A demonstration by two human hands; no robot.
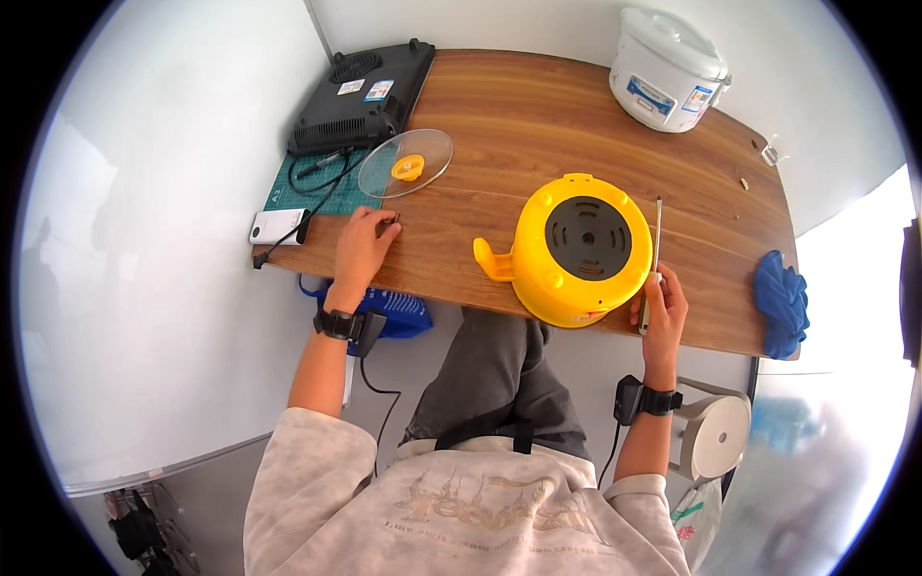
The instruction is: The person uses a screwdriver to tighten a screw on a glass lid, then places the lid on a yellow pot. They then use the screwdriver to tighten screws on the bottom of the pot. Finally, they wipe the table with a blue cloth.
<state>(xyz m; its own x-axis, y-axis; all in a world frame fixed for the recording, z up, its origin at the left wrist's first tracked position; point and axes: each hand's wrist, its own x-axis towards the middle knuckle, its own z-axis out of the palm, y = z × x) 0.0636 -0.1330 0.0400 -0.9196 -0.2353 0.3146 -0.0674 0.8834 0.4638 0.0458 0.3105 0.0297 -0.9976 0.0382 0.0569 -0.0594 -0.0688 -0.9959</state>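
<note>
A yellow electric pot (531,245) lies upside down near the table's front edge. Its underside faces up, with a round dark slotted plate (588,238) in the middle and its handle pointing left. Just right of the pot, my right hand (665,312) is closed round the handle of a screwdriver (657,235), whose shaft points away from me. My left hand (362,252) rests at the table's left front, fingers bent together. At its fingertips shows a tiny dark piece, too small to name. Beyond that hand lies a round glass lid (432,154) with a yellow knob.
An overturned black induction cooker (331,113) and its cable sit at the back left, partly over a green cutting mat (331,200). Nearby is a white box-shaped device (274,228). A white rice cooker (663,82) stands back right; a blue cloth (780,302) hangs over the right edge.
</note>
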